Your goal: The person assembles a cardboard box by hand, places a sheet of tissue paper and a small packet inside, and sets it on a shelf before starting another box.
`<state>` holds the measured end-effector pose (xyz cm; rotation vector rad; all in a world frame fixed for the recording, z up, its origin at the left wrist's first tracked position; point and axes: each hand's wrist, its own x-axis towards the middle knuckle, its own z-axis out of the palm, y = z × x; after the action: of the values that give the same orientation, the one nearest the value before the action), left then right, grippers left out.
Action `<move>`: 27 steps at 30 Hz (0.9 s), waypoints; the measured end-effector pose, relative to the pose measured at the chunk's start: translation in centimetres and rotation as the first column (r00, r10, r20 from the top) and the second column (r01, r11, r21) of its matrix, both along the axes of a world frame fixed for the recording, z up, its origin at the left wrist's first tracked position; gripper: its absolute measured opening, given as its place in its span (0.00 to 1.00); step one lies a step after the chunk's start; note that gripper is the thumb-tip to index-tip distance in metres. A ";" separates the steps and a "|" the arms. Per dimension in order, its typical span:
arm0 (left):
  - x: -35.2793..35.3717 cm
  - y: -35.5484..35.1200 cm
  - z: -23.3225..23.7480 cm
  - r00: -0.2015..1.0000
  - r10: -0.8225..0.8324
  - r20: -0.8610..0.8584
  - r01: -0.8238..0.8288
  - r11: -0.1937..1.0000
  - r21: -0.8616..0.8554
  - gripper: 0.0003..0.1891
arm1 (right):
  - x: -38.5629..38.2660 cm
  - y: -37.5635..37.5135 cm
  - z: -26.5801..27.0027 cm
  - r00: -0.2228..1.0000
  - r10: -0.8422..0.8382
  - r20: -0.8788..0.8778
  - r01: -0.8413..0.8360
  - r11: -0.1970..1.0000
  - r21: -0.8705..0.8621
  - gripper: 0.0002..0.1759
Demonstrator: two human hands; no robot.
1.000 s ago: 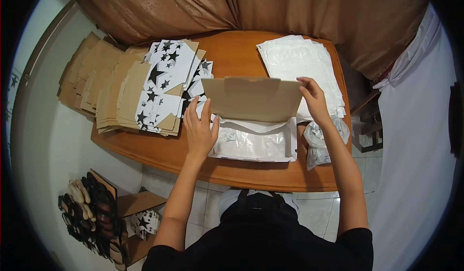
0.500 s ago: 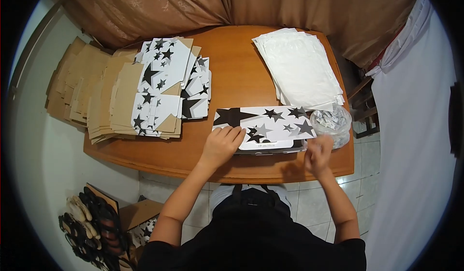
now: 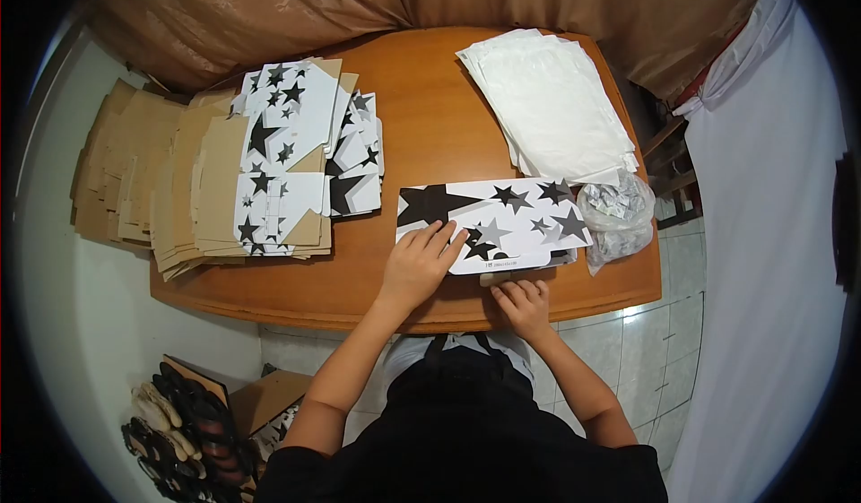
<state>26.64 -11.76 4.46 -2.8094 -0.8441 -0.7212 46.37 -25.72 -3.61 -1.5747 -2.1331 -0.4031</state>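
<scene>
A white box with black and grey stars (image 3: pixel 529 216) lies near the table's front edge, its flap towards me. My left hand (image 3: pixel 419 261) rests on its left part, fingers spread over the top. At the box's front edge is my right hand (image 3: pixel 523 306), its fingers bent at a small pale flap or piece (image 3: pixel 493 279) below the box lid; whether they grip it is hard to tell. A clear plastic bag with silvery contents (image 3: pixel 617 216) sits just right of the box.
On the wooden table (image 3: pixel 421 99), flat star-printed cardboard (image 3: pixel 300 135) and brown cardboard (image 3: pixel 193 180) are stacked at the left. White sheets (image 3: pixel 560 108) are piled at the back right. Footwear (image 3: pixel 193 422) stands on a rack at the lower left.
My right hand has moved left and down, from the box's right end to its front edge. My left hand stays on top. The view has shifted slightly.
</scene>
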 end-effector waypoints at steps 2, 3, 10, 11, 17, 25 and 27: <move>0.0 0.2 -0.2 1.000 -0.009 -0.007 0.009 1.000 -0.010 0.18 | -0.2 -0.1 -0.2 1.000 -0.020 -0.003 0.020 0.999 -0.027 0.15; 0.0 0.2 -0.4 1.000 -0.012 -0.012 0.011 1.000 -0.013 0.18 | -0.4 -0.1 -0.2 0.999 -0.032 -0.016 0.032 0.999 -0.033 0.16; 0.1 0.0 -2.3 0.999 0.001 -0.037 -0.001 1.000 0.007 0.19 | 0.2 -0.1 2.5 0.986 0.019 -0.166 -0.022 1.000 -0.020 0.19; 0.1 0.0 -2.5 0.999 0.006 -0.038 -0.006 1.000 0.007 0.19 | 0.7 0.1 3.1 0.982 0.034 -0.185 -0.035 0.999 -0.001 0.19; 0.1 0.1 -2.8 0.999 0.018 -0.029 -0.017 1.000 0.024 0.19 | 3.1 3.5 7.5 0.996 0.011 -0.083 -0.022 0.992 -0.124 0.23; 0.0 0.8 -2.2 0.999 -0.012 -0.046 0.013 0.999 0.038 0.19 | 3.8 5.7 8.4 0.990 -0.016 -0.137 -0.021 0.963 -0.270 0.27; 0.0 0.9 -2.3 0.999 -0.019 -0.046 0.020 0.999 0.034 0.19 | 3.7 5.9 8.4 0.992 -0.020 -0.127 -0.018 0.956 -0.292 0.28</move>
<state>26.64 -10.89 2.17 -2.7963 -0.7904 -0.6652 50.09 -19.79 4.84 -1.7082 -2.1671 0.0191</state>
